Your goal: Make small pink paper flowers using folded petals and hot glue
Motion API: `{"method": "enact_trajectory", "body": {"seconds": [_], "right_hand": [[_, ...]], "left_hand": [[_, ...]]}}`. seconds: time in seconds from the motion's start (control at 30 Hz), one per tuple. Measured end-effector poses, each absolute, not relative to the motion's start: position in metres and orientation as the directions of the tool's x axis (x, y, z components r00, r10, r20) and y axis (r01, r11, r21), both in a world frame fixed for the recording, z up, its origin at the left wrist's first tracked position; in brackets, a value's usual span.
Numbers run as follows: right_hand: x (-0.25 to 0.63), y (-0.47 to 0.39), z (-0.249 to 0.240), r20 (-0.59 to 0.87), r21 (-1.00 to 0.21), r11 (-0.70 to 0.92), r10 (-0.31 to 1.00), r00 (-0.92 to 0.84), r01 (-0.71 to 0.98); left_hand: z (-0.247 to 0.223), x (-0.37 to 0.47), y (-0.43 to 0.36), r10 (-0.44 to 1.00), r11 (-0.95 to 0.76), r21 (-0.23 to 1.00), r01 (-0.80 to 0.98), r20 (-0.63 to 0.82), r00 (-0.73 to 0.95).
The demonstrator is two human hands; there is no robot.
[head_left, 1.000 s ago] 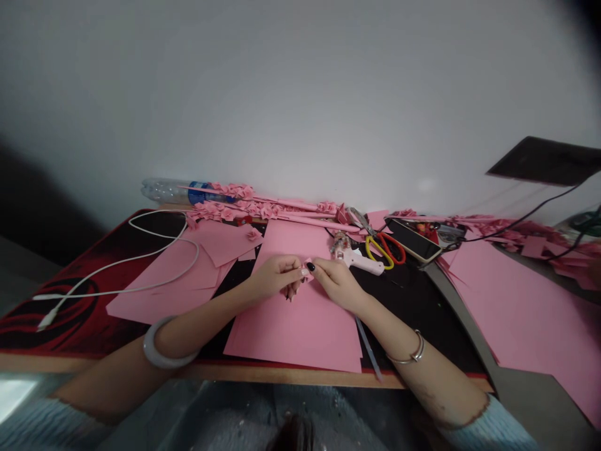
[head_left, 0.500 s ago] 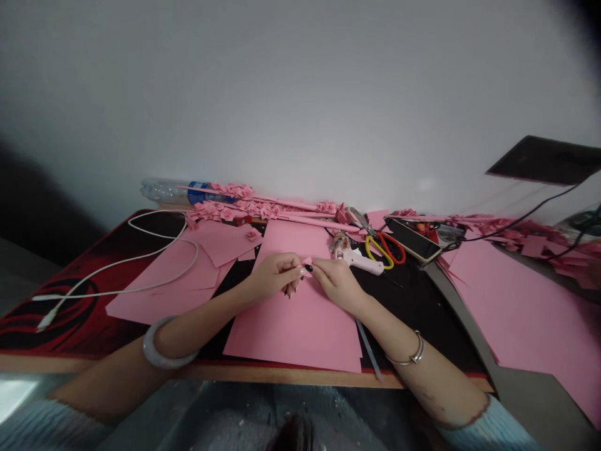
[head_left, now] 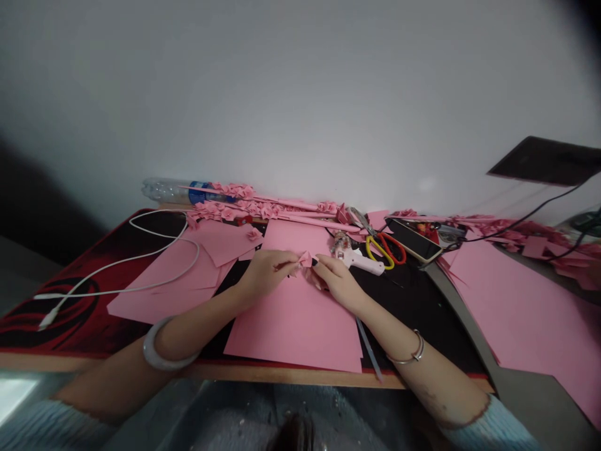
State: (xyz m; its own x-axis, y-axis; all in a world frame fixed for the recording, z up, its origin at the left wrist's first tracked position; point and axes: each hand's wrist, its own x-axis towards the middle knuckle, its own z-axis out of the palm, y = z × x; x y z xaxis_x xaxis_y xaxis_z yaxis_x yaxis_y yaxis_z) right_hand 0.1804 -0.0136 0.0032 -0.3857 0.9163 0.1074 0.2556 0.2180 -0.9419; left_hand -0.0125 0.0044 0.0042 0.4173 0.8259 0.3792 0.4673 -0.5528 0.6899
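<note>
A small folded pink paper piece (head_left: 305, 259) is pinched between both hands over the middle of the desk. My left hand (head_left: 271, 270) grips its left side with thumb and fingers. On the other side, my right hand (head_left: 335, 280) holds it near the dark-nailed thumb. Under the hands lies a stack of pink paper sheets (head_left: 295, 329). A white glue gun (head_left: 364, 262) rests just right of my right hand, beside scissors with yellow and red handles (head_left: 393, 248).
Pink paper flowers on stems (head_left: 263, 208) and a plastic bottle (head_left: 166, 190) lie along the wall. A white cable (head_left: 113, 291) loops at left. A phone (head_left: 413, 240) and more pink sheets (head_left: 530, 307) are at right.
The pink piece has turned and sits slightly higher, with more of it showing. The fingers of both hands have shifted their hold around it.
</note>
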Motion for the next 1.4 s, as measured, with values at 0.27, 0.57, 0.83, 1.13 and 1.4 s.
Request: {"method": "enact_trajectory", "body": {"seconds": [0.27,0.57,0.83,1.13,1.4], "right_hand": [[0.182,-0.007,-0.003,0.118,-0.975,0.182,0.911,-0.395,0.127],[0.181,-0.010,0.002,0.136,-0.943,0.233,0.921,-0.365,0.238],[0.180,-0.011,0.003,0.140,-0.918,0.250,0.930,-0.340,0.306],[0.181,-0.011,0.003,0.184,-0.835,0.308,0.937,-0.296,0.457],[0.181,-0.012,0.000,0.253,-0.769,0.370,0.925,-0.284,0.521]], "left_hand": [[-0.004,-0.009,0.005,0.852,-0.488,0.829,0.273,0.385,0.354],[-0.003,-0.003,0.006,0.937,-0.110,0.991,-0.074,0.128,0.326],[0.002,-0.002,0.003,0.947,0.021,0.993,-0.119,0.018,0.321],[0.003,-0.002,0.001,0.942,0.084,0.985,-0.151,-0.029,0.334],[-0.002,0.000,0.002,0.942,-0.059,0.992,-0.110,0.092,0.324]]}}
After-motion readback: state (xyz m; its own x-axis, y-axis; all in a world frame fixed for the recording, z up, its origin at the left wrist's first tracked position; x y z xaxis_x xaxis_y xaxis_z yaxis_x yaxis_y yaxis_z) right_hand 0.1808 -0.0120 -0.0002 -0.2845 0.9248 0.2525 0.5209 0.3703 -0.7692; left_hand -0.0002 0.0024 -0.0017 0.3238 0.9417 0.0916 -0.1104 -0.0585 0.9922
